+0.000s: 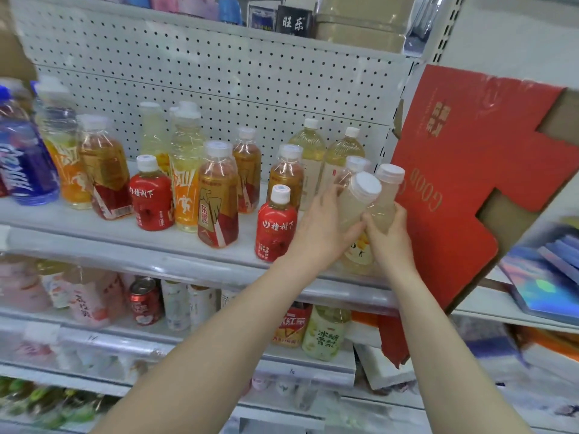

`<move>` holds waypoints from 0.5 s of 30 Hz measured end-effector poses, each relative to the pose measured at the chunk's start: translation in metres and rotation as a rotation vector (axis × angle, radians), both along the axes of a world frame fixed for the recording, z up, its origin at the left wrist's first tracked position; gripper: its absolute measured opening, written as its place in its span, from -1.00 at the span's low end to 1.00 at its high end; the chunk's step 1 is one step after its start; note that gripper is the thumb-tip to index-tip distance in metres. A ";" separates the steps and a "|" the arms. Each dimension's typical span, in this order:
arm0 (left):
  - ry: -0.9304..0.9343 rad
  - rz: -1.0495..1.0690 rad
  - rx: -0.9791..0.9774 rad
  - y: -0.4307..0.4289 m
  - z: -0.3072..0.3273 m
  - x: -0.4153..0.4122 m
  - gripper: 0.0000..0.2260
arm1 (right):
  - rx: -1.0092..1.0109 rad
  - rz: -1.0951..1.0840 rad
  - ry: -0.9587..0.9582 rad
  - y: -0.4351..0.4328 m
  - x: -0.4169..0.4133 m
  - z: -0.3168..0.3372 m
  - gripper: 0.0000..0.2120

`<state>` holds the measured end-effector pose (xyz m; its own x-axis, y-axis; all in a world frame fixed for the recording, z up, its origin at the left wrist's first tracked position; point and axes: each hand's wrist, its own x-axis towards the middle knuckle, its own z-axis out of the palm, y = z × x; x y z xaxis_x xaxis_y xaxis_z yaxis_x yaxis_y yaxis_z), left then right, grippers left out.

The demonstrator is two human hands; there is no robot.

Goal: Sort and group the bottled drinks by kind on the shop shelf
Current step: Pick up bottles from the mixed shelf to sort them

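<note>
Mixed drink bottles stand on the white shelf (pixel 131 236). At its right end my left hand (pixel 319 227) grips one pale cloudy bottle (pixel 360 195) with a white cap. My right hand (pixel 388 233) grips a second pale bottle (pixel 383 195) right beside it; the two bottles touch and lean left. A third like bottle (pixel 354 167) shows just behind them. A red-label bottle (pixel 275 227) stands just left of my left hand. Amber tea bottles (pixel 217 195) and orange-label bottles (pixel 185 170) fill the middle. Two tall pale-yellow bottles (pixel 308 151) stand at the back.
A red cardboard box (pixel 463 170) leans against the shelf's right end, close to my right hand. A blue-label bottle (pixel 25 164) stands at the far left. Lower shelves hold cans (pixel 145 302) and more bottles. A pegboard wall (pixel 219 73) backs the shelf.
</note>
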<state>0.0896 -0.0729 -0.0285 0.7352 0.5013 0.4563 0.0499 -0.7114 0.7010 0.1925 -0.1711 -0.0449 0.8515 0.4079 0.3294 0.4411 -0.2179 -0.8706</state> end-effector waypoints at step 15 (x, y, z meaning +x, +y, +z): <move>-0.662 -0.024 -0.537 -0.010 -0.006 -0.104 -0.65 | 0.406 0.210 0.012 -0.025 -0.055 -0.003 -0.55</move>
<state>-0.0147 -0.0829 -0.0350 0.4141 0.7600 0.5010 -0.5001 -0.2700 0.8228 0.1372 -0.1964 -0.0481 0.7687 0.4122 0.4891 0.4286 0.2356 -0.8722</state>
